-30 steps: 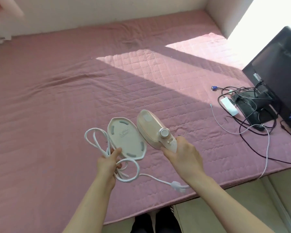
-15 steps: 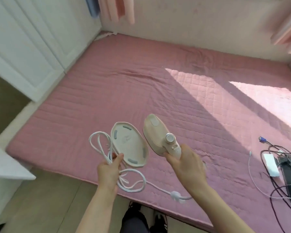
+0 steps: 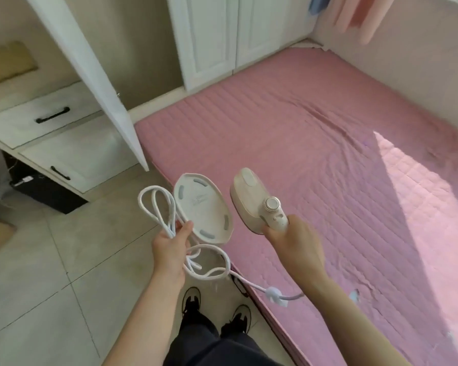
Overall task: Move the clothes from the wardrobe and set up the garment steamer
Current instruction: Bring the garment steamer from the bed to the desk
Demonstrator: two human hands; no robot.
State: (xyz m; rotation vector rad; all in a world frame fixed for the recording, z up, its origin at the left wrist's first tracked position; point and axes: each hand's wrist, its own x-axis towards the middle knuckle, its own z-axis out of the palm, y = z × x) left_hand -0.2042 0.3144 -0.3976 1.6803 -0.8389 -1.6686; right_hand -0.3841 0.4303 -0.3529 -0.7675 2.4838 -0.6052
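Garment steamer (image 3: 251, 196): held in the air over the near edge of the bed (image 3: 328, 128), head pointing away from the person, dial (image 3: 271, 204) facing up. The right hand (image 3: 294, 244) is clamped round the steamer handle, fingers wrapped under it and thumb along its side.

The left hand (image 3: 169, 249) is well apart from the right hand, off the bed's near corner and above the floor (image 3: 50, 273). It grips the oval base (image 3: 202, 207) at its lower rim, thumb pressed against the edge, and holds several loops of the white power cord (image 3: 159, 207) in the same grasp. The base is tilted, with its padded face towards the camera. It sits just beside the steamer head without touching it.

Cord routing: loops stand up to the left of the base and hang below the left hand. One strand runs along the bed's near edge, through a white cord clip (image 3: 274, 294), and passes under the right forearm.

Surroundings relative to the bed:
- An open white wardrobe door (image 3: 90, 75) stands off the bed's left corner.
- White drawers (image 3: 50, 117) with dark handles lie further left of the bed.
- Closed white wardrobe doors (image 3: 222, 35) stand at the bed's far left side.
- Pink and blue clothes (image 3: 360, 14) hang above the bed's far end; the view is blurred.
- Dark shoes (image 3: 191, 299) stand on the floor beside the bed's near edge.
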